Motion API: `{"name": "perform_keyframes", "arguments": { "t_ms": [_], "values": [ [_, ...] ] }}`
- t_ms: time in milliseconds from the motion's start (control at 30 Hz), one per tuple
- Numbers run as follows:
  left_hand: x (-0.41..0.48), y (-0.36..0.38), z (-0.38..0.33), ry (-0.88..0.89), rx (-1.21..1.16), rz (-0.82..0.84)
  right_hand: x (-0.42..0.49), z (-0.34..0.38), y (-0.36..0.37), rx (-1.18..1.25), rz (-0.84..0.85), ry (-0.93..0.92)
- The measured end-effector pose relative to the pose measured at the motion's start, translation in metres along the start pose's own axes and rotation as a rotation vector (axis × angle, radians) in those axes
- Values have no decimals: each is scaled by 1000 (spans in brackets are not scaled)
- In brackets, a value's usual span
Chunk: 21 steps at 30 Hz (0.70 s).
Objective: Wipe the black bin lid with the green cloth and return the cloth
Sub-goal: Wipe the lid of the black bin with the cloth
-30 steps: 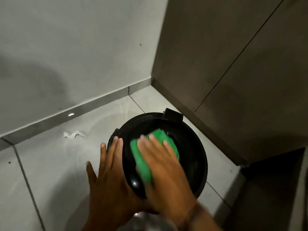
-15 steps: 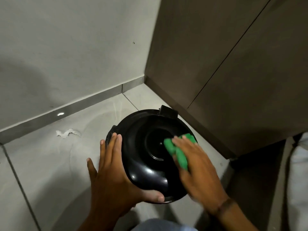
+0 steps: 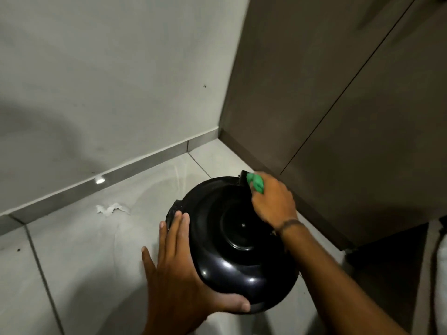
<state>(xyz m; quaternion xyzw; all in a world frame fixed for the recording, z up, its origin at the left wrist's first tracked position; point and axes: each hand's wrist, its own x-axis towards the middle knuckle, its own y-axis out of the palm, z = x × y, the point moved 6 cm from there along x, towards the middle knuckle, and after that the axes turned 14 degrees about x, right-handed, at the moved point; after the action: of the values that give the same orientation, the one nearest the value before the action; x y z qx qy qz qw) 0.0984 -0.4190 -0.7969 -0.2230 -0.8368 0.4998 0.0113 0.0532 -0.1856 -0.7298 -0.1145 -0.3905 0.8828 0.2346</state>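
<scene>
The glossy, domed black bin lid (image 3: 232, 240) is steadied by the left hand (image 3: 174, 274): straight fingers (image 3: 181, 228) lie at its 9 o'clock, the thumb (image 3: 238, 304) is hooked round the rim at 6. The soft green cloth (image 3: 257, 184) is bunched in the curled right hand (image 3: 273, 201) at 1 o'clock, probably for rubbing the hinge tab (image 3: 242, 178).

Green cloth (image 3: 256, 183) in right hand (image 3: 273, 201) at far rim of black lid (image 3: 232, 257)
</scene>
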Motion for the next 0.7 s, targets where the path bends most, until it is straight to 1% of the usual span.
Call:
{"name": "perform_keyframes", "arguments": {
  "t_ms": [67, 133, 167, 233, 300, 367, 433, 467, 533, 633, 700],
  "values": [
    [0, -1, -2, -26, -17, 0, 25, 29, 23, -114, 50, -99],
    [2, 2, -2, -41, -21, 6, 26, 49, 47, -200, 158, -215],
    [2, 2, -2, -46, -15, 7, 23, 58, 55, -223, 213, -245],
    [2, 2, 0, -58, -4, -4, 14, 78, 66, -213, 306, -320],
    [4, 3, 0, -90, 6, -2, -5, 91, 79, -243, 388, -455],
    [7, 3, -1, -146, 82, 43, -33, 99, 94, -272, 490, -588],
    [8, 4, 0, -184, 130, 84, -47, 100, 103, -250, 584, -637],
    [7, 6, 1, -196, 120, 87, -43, 100, 102, -231, 586, -634],
    [5, 7, 1, -175, 50, 71, -18, 93, 86, -218, 519, -575],
    [1, 4, 0, -133, -30, 48, 29, 55, 42, -140, 283, -352],
    [1, 1, -1, -127, -44, 46, 37, 25, 19, -87, 114, -259]
  ]
}}
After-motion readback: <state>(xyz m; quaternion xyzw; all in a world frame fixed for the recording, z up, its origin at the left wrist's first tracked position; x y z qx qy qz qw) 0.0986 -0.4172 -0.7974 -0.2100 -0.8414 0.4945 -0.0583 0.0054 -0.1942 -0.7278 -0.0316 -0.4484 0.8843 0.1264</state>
